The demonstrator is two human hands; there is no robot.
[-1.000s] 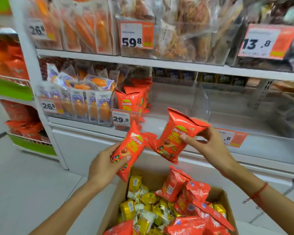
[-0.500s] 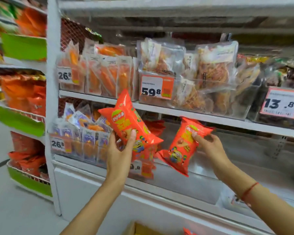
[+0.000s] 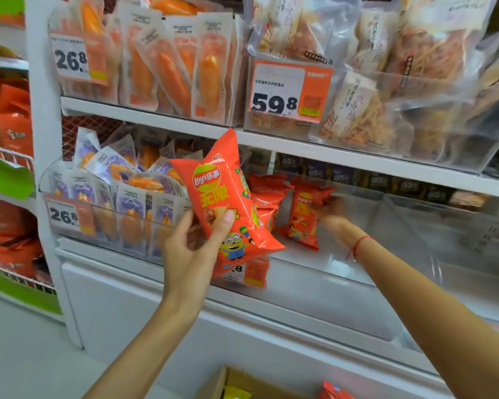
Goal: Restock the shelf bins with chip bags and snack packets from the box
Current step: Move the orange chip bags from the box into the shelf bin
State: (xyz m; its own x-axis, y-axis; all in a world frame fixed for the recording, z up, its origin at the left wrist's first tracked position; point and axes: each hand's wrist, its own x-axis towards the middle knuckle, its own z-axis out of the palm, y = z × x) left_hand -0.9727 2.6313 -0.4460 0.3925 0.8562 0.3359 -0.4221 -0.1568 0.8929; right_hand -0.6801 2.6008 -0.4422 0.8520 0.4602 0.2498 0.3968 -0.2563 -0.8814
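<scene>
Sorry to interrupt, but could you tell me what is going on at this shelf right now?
A person is restocking chips. The right hand sets a red chip bag inside the clear bin, beside bags already there. The left hand holds another red chip bag in front of the shelf. The cardboard box sits below.

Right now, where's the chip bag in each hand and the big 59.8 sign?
left chip bag [image 3: 225,203], head view, front logo.
right chip bag [image 3: 301,214], head view, front middle.
59.8 sign [image 3: 274,103], head view, on the digits.
</scene>
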